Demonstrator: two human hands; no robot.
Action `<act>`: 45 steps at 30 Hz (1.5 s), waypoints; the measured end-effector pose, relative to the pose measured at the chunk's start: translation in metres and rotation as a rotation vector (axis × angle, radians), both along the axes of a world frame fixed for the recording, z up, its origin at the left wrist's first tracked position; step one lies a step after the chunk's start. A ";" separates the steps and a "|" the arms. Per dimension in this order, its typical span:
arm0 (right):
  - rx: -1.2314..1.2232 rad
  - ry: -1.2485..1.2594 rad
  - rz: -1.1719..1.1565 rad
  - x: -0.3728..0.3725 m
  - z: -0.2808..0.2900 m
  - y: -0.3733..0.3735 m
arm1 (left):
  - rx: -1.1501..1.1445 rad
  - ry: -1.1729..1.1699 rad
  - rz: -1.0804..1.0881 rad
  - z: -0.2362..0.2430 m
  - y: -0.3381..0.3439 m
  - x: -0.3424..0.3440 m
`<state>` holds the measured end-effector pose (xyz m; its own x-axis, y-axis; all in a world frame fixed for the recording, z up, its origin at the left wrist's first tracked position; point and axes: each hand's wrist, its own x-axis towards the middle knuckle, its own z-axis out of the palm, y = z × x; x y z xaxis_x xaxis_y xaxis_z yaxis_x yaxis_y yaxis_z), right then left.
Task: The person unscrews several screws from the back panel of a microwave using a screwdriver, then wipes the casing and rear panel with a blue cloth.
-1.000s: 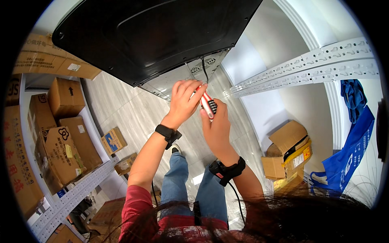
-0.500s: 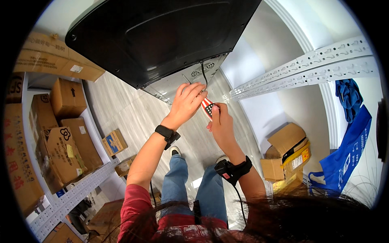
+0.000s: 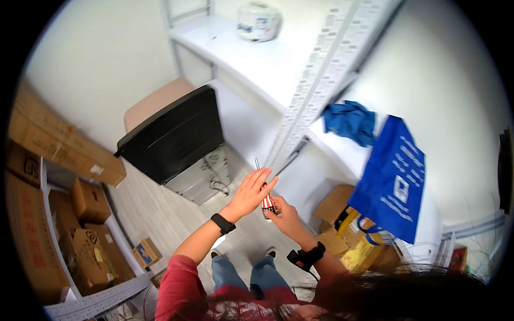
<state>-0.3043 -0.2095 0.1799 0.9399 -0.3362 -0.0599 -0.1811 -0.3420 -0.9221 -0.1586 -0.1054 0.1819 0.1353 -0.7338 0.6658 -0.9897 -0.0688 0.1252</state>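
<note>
My left hand [image 3: 251, 192] has its fingers across the upper part of a screwdriver [image 3: 266, 203] with a red, white and dark patterned handle, thumb hidden. My right hand [image 3: 284, 216] grips the lower handle, thumb on it. The metal shaft points up past my left fingers. Beyond, away from both hands, stands a black appliance [image 3: 179, 134] with a vented metal back and a cord hanging at it.
Cardboard boxes [image 3: 93, 203] fill the left shelving. A white shelf [image 3: 225, 43] at the back holds a wrapped round bundle [image 3: 258, 20]. A pink-beige panel [image 3: 152, 101] is behind the appliance. Blue cloth [image 3: 348, 120], a blue bag [image 3: 391, 176] and opened boxes [image 3: 332, 241] are right.
The view has tilted up and shifted, showing the back shelf; the appliance now appears smaller and farther away. My hands and the screwdriver are no longer in front of its metal back.
</note>
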 end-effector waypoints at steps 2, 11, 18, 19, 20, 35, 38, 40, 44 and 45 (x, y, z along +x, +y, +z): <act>-0.022 0.011 -0.121 -0.028 0.014 -0.028 | -0.008 0.004 -0.021 0.032 -0.033 -0.027; -0.207 0.045 -0.587 -0.100 0.080 -0.158 | 0.040 0.224 -0.197 0.080 -0.178 -0.114; -0.379 0.058 -0.753 -0.064 0.088 -0.235 | 0.049 0.311 -0.238 0.067 -0.284 -0.080; -0.415 0.066 -0.784 -0.060 0.088 -0.247 | 0.042 0.300 -0.238 0.070 -0.298 -0.076; -0.434 0.095 -0.827 -0.054 0.088 -0.255 | 0.035 0.288 -0.236 0.075 -0.313 -0.070; -0.711 0.307 -1.026 0.005 0.051 -0.300 | 0.345 0.225 -0.105 0.066 -0.409 0.015; -0.751 0.340 -1.035 0.006 0.050 -0.303 | 0.289 0.319 -0.133 0.069 -0.382 0.023; -0.820 0.338 -1.036 0.001 0.048 -0.304 | 0.179 0.399 -0.145 0.082 -0.359 0.021; -0.930 0.148 -0.915 -0.021 0.047 -0.299 | -0.049 0.433 -0.137 0.143 -0.296 -0.001; -0.933 0.148 -0.841 -0.027 0.047 -0.299 | -0.100 0.426 -0.119 0.155 -0.284 -0.006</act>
